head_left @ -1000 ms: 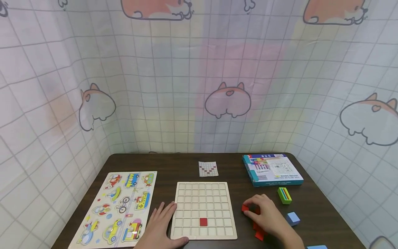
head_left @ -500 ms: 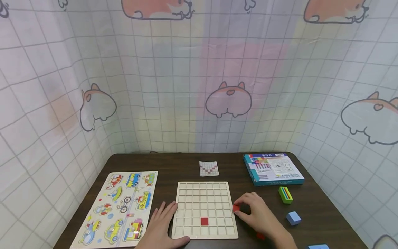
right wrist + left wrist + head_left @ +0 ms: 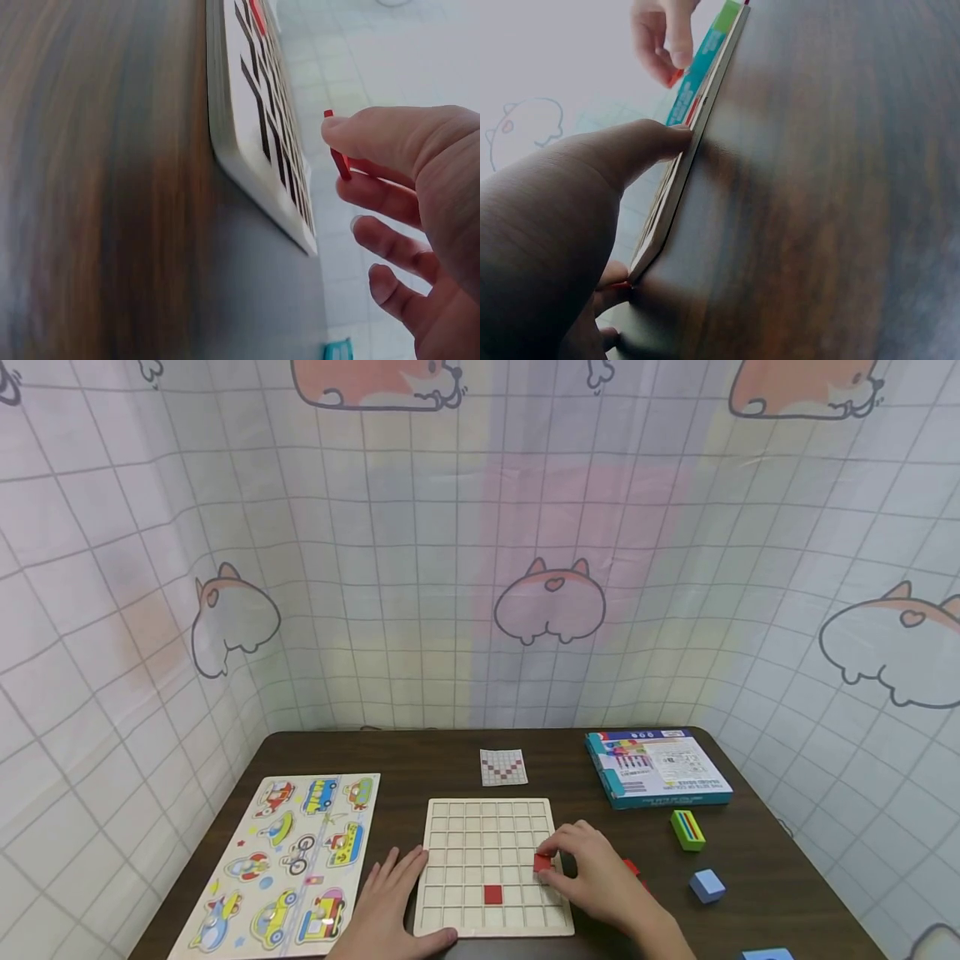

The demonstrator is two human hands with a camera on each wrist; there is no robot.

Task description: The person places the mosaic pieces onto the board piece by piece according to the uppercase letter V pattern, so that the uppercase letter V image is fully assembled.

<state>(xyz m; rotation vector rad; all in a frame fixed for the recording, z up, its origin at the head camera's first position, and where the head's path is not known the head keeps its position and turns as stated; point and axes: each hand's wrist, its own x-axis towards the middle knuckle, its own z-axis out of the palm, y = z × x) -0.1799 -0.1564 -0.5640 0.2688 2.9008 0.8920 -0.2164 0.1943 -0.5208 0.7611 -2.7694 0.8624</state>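
**Red tile held over the grid board's right edge**

The table (image 3: 450,752) is dark brown; its near edge is cut off by the frame. On its left lies the vehicle puzzle (image 3: 288,860), its near corner out of view. The grid board (image 3: 480,827) sits in the middle, its near right part hidden under the right hand (image 3: 596,877). At the far right lies the box (image 3: 656,768); its print is too small to read.

The left hand (image 3: 390,902) lies flat with straight fingers, fingertips touching the board's left edge, holding nothing. Its wrist view shows the thumb (image 3: 641,146) against the board's side; the rest is blurred.

The right hand pinches the red tile (image 3: 542,862) between thumb and forefinger over the board's right-hand columns. In its wrist view the tile (image 3: 339,159) stands just off the board's face; whether it touches cannot be told.

Behind the board is a pattern card (image 3: 502,767). A striped block (image 3: 687,829) and a blue block (image 3: 707,886) lie right of the hand. One red tile is seated in a cell (image 3: 492,894). More red pieces (image 3: 632,867) peek from behind the hand, mostly hidden.
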